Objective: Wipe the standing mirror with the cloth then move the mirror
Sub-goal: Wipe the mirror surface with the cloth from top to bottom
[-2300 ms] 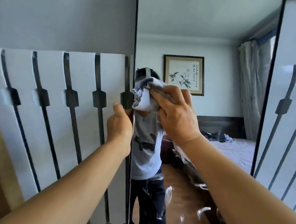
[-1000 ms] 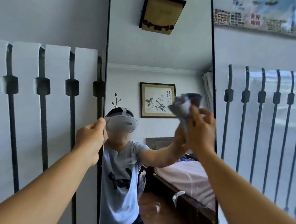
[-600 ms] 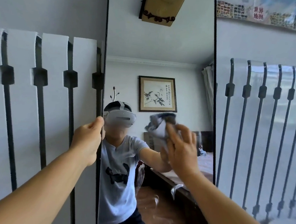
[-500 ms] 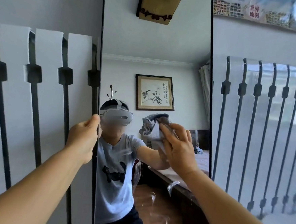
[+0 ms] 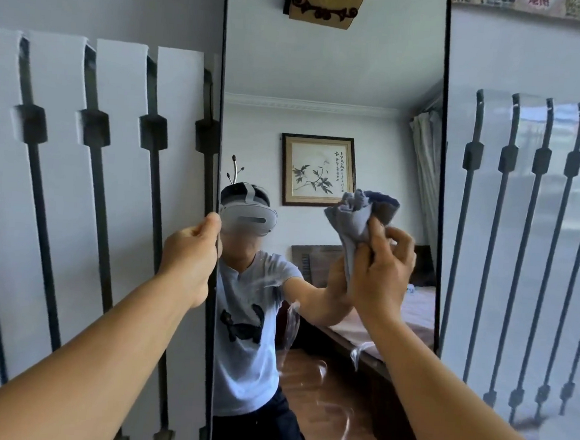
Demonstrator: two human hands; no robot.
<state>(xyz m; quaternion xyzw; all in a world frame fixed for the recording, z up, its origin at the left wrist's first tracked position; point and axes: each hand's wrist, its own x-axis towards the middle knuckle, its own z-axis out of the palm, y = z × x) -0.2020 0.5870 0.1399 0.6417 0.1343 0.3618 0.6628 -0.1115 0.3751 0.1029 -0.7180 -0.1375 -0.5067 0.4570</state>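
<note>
Against the grey wall, between two runs of black railing, stands the mirror (image 5: 333, 68): tall, narrow, thin dark frame, upright or close to it. Base is out of view, so can't tell how it's propped.

Handling, my read: rigid glass panel, fragile, likely top-heavy for its footprint, and the face is slick. Smears and streaks show low on the glass near the reflected floor, so wiping isn't finished. For the move I'd take it by both side edges of the frame, mid-height, never by the glass face; a one-sided hold would let it twist or tip.

Cloth (image 5: 361, 218) is grey-blue, soft, bunched into a wad, held up by the right side of the glass, just below the reflected framed picture. Can't confirm it's pressed flat on the surface; the wad sticks up above the fingers, contact looks partial at best.

Right hand (image 5: 383, 271) is closed round the lower part of the cloth, fingers curled, thumb across it. Firm clamp, nothing else in it.

Left hand (image 5: 190, 254) is wrapped on the mirror's left frame edge at about head height, thumb on the front of the frame, fingers behind and hidden. Closed grip, steadying the panel.

Railing (image 5: 90, 206) sits directly behind the left edge, so little clearance there for fingers.
</note>
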